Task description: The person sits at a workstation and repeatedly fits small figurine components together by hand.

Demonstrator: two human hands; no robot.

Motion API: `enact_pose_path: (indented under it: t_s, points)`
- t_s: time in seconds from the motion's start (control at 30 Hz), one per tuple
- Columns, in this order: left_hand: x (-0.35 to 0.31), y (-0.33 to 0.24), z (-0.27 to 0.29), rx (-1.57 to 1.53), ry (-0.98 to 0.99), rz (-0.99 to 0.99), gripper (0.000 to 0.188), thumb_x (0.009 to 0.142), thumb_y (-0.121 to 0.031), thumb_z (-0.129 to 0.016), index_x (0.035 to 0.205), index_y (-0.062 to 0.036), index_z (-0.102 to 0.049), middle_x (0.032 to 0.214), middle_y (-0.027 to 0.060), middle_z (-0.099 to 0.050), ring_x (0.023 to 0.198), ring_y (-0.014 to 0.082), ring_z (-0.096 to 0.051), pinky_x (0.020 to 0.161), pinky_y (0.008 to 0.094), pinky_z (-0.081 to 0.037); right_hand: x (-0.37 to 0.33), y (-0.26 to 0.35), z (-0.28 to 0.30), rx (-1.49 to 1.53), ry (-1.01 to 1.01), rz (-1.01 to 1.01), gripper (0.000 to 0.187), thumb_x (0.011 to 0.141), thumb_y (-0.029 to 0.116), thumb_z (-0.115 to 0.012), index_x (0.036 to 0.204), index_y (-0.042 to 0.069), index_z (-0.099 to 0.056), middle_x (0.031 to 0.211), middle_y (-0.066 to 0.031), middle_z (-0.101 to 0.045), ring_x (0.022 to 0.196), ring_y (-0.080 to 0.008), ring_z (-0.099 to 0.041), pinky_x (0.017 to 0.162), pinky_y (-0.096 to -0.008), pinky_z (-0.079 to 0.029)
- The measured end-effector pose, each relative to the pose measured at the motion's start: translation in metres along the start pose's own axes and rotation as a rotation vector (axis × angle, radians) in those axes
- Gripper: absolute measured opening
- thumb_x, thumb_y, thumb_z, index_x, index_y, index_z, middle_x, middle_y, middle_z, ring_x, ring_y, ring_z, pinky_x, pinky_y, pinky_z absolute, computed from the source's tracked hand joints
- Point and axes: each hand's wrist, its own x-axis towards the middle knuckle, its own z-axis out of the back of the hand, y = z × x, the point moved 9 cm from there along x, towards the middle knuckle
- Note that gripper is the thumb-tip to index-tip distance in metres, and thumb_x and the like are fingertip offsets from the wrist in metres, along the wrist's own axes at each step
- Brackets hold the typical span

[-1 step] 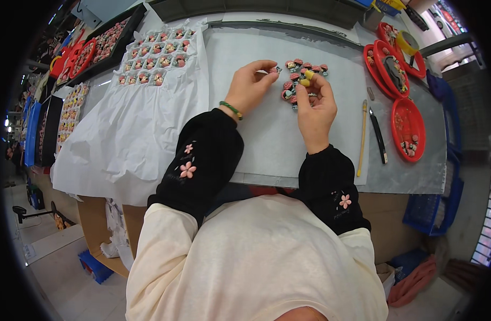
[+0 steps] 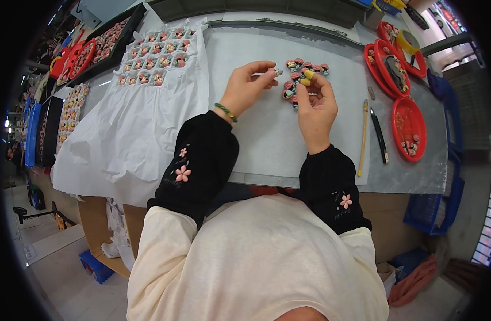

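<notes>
My left hand (image 2: 242, 90) pinches a small painted figurine (image 2: 278, 71) between thumb and fingertips, just left of a loose cluster of similar figurines (image 2: 291, 94). These have pink, bumpy tops and dark or greenish lower parts. Over the right side of that cluster is my right hand (image 2: 319, 113), with yellow covers (image 2: 309, 75) on its fingertips. Its thumb and finger come together at the figurines, but whatever lies between them is hidden. White paper (image 2: 267, 134) lies under both hands.
White wrapping with rows of figurines (image 2: 158, 79) spreads to the left. At right lie a yellow-handled brush (image 2: 362, 140), a black pen-like tool (image 2: 378, 136) and a red dish (image 2: 408, 120) holding a few figurines. Several red dishes (image 2: 382, 80) stand farther back. A grey tray (image 2: 256, 13) edges the far side.
My left hand has shifted slightly left and down with the figurine, which shows a little more at its fingertips. My right hand stays almost in place.
</notes>
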Motion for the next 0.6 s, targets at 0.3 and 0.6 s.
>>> enact_pose_path:
  t_s: [0.3,0.6]
  points:
    - [-0.042,0.011,-0.002,-0.252,0.083,0.020,0.032,0.092,-0.023,-0.044,0.112,0.0009,-0.052,0.089,0.0026,-0.057,0.074,0.0078,-0.052,0.068,0.0214,-0.043,-0.018,-0.003,-0.042,0.062,0.355,-0.116,0.019,0.081,0.007,-0.060,0.096,-0.004,-0.056,0.085,-0.0065,-0.059,0.074,-0.0117,-0.058,0.065,-0.0229,-0.051]
    - [-0.044,0.015,0.004,-0.471,0.027,-0.048,0.030,0.089,-0.011,-0.049,0.115,0.0027,-0.049,0.099,0.0087,-0.057,0.090,0.0145,-0.055,0.080,0.0269,-0.045,-0.018,0.017,-0.038,0.054,0.261,0.140,0.023,0.075,-0.003,-0.063,0.096,-0.002,-0.054,0.093,-0.0058,-0.055,0.081,-0.0125,-0.056,0.071,-0.0233,-0.048]
